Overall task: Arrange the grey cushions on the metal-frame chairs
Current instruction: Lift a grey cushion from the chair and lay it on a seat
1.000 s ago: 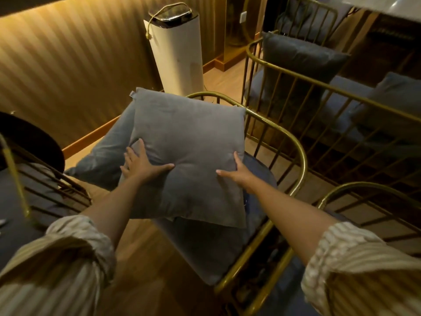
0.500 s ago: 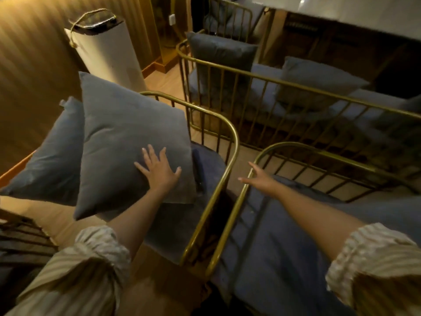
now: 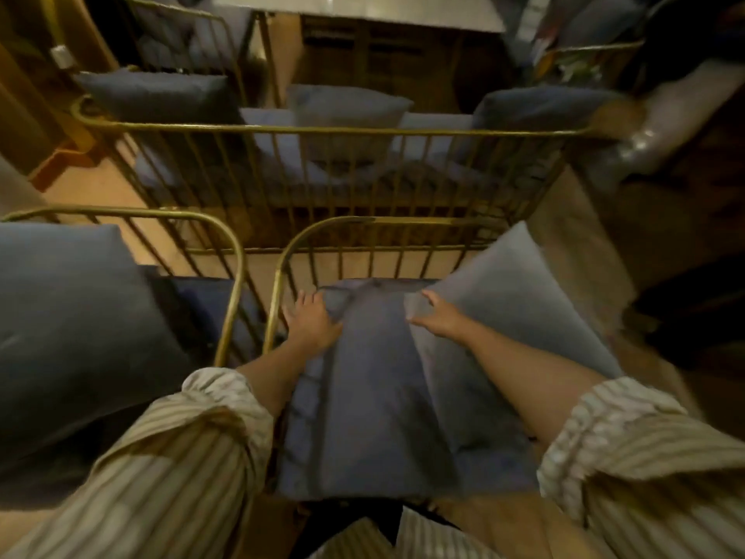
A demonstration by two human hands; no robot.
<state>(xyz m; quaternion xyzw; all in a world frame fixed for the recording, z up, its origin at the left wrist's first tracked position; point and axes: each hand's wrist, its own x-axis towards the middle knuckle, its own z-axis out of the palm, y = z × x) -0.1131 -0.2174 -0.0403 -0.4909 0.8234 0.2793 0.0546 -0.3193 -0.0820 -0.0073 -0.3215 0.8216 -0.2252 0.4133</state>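
1. Two hands out in front of me, both over the chair [image 3: 290,252] straight ahead; striped sleeves pushed up past the forearms.
2. Left hand [image 3: 312,322] lies palm down on the seat pad [image 3: 375,397], at its far left corner, just beside the brass side rail. Fingers loosely spread, flat on the fabric, gripping nothing.
3. Right hand [image 3: 437,318] is at the near left corner of a grey cushion [image 3: 520,300]. Fingers are curled at that edge with the thumb stretched out low; motion blur is heavy, so I cannot tell whether they actually pinch the fabric.
4. That cushion sits on the right side of this chair, tilted, its far corner up by the back rail.
5. Second chair [image 3: 238,252] to my left, its rail just beside the first chair's rail. A big grey cushion [image 3: 76,316] fills its seat.
6. Beyond both chairs stands a long brass-frame bench [image 3: 322,131], with three grey cushions upright in a row behind its bars: left [image 3: 161,94], middle [image 3: 346,110], right [image 3: 536,106].
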